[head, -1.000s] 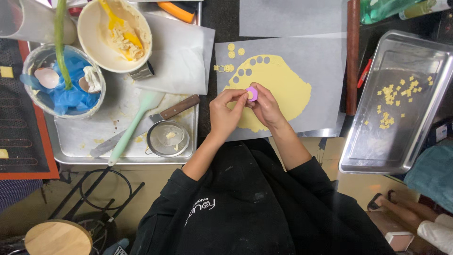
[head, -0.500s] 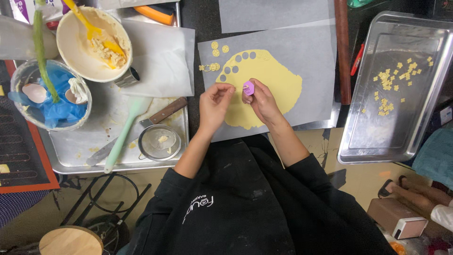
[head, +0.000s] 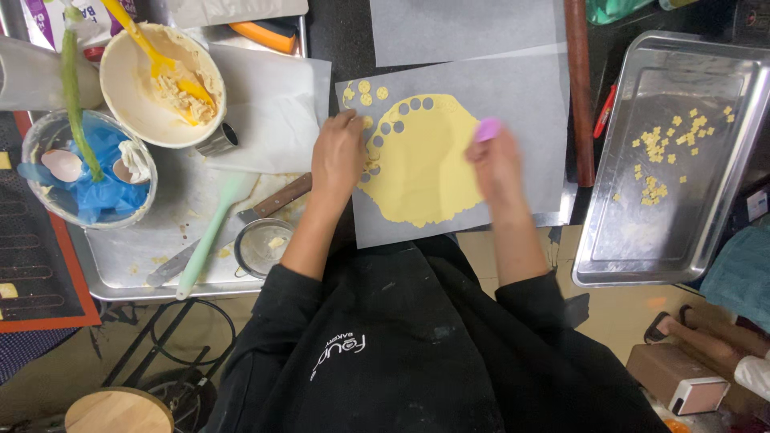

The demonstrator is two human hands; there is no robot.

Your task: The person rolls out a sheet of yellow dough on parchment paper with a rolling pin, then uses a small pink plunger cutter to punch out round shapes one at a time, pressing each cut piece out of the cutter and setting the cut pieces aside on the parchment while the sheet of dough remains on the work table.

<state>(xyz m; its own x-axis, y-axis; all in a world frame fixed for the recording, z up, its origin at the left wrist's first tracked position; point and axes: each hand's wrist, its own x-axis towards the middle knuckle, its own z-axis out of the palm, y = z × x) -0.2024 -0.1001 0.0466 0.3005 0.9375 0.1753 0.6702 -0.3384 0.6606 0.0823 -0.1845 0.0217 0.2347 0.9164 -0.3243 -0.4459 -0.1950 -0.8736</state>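
A sheet of yellow rolled dough (head: 425,164) lies on grey parchment paper (head: 521,88), with a row of small round holes cut along its upper left edge. Three small dough discs (head: 365,92) sit on the paper beside it. My left hand (head: 338,152) rests at the dough's left edge, fingers bent, touching the paper near the holes. My right hand (head: 496,164) hovers over the dough's right side and pinches a small pink round cutter (head: 487,129).
A metal tray (head: 172,220) at left carries a cream bowl (head: 164,80) with a yellow spatula, a glass bowl of eggshells (head: 84,172), a green spatula, a knife and a small sieve. A second metal tray (head: 682,152) with dough bits is at right, past a wooden rolling pin (head: 579,88).
My hands have parted: the left moved to the dough's left edge, the right carried the pink cutter to the dough's right side. The camera view shifted slightly.
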